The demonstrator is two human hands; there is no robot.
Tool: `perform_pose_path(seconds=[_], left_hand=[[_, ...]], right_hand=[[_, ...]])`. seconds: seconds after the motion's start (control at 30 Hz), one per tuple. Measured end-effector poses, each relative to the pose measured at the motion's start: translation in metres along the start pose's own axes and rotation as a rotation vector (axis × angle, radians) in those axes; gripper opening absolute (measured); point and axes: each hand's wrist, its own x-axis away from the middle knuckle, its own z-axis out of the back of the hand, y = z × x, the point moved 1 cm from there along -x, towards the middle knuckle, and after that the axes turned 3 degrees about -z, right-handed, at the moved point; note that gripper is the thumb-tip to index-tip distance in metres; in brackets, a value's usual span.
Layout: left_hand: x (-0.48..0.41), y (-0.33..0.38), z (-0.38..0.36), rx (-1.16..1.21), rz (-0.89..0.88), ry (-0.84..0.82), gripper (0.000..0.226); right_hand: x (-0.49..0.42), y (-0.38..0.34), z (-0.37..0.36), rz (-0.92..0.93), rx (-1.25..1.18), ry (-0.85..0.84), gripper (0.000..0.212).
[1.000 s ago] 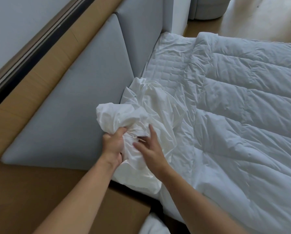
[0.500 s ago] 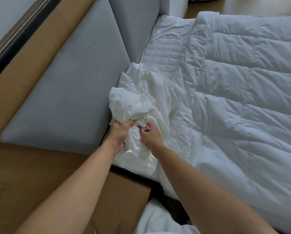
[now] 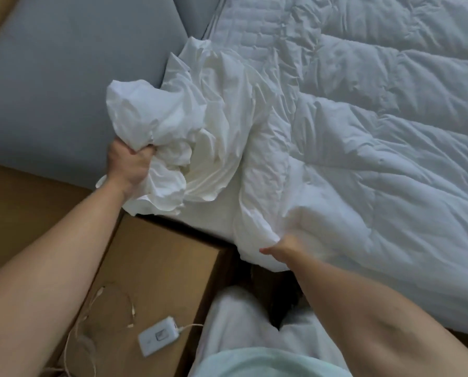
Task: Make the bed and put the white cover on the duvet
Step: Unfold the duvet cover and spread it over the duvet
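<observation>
one quilted white duvet [image 3: 376, 164] covers the bed to the right of both hands and runs away from them toward the top of the view. its near corner is at the right hand [image 3: 284, 247]. two grey padded headboard panels [image 3: 64, 77] stand beyond and to the left of the left hand [image 3: 129, 164]. one white cover [image 3: 216, 112] lies crumpled in a heap between the headboard and the duvet. it starts at the left hand and trails down toward the right hand. a strip of stitched mattress pad [image 3: 254, 25] shows beyond the heap, far from both hands. one wooden bedside cabinet [image 3: 162, 268] sits below the left hand and to the left of the right forearm. the person's white trousers [image 3: 241, 327] show between the forearms.

the left hand is clenched round a thick bunch of the cover, knuckles up, and holds it against the headboard. the right hand has its fingers buried in the duvet's near corner with the thumb on top. it seems to be grasping that corner, though blur hides the fingers.

on the cabinet, nearer the person than the left hand, lies one small white plug-in unit [image 3: 158, 339]. a mark on its face is too blurred to read. one thin pale cable [image 3: 91, 317] loops beside it.
</observation>
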Motion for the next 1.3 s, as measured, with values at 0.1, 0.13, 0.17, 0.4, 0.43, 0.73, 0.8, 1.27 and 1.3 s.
perform_pose_path(seconds=[0.1,0.13,0.17,0.4,0.43,0.73,0.8,1.27,1.3], left_hand=[[0.022,-0.014,-0.019,0.053,0.031,-0.055,0.022],[0.027,-0.018,-0.025,0.072,0.038,-0.077,0.016],[0.031,-0.023,-0.031,0.091,0.034,-0.103,0.015],[0.032,-0.049,-0.071,0.023,-0.043,-0.208,0.048],[0.033,-0.054,-0.075,0.015,-0.068,-0.223,0.049],[0.05,-0.071,-0.073,0.159,0.045,-0.212,0.044],[0.048,-0.067,-0.067,0.251,0.134,-0.269,0.048],[0.025,-0.041,-0.042,0.903,0.424,-0.727,0.049],[0.023,-0.038,-0.042,0.912,0.427,-0.72,0.055]], right_hand=[[0.004,-0.002,-0.013,0.123,0.188,0.306,0.072],[0.005,-0.009,-0.015,0.272,0.23,0.475,0.059],[0.004,-0.019,-0.019,0.468,0.277,0.603,0.046],[-0.041,-0.062,-0.053,0.826,1.078,0.341,0.075],[-0.045,-0.058,-0.053,0.784,1.127,0.371,0.072],[-0.027,-0.053,0.01,1.099,0.444,0.579,0.01],[-0.01,-0.061,0.039,1.214,0.331,0.747,0.012],[0.022,-0.123,0.059,0.876,1.227,-0.077,0.063],[0.029,-0.13,0.066,0.874,1.163,-0.091,0.053]])
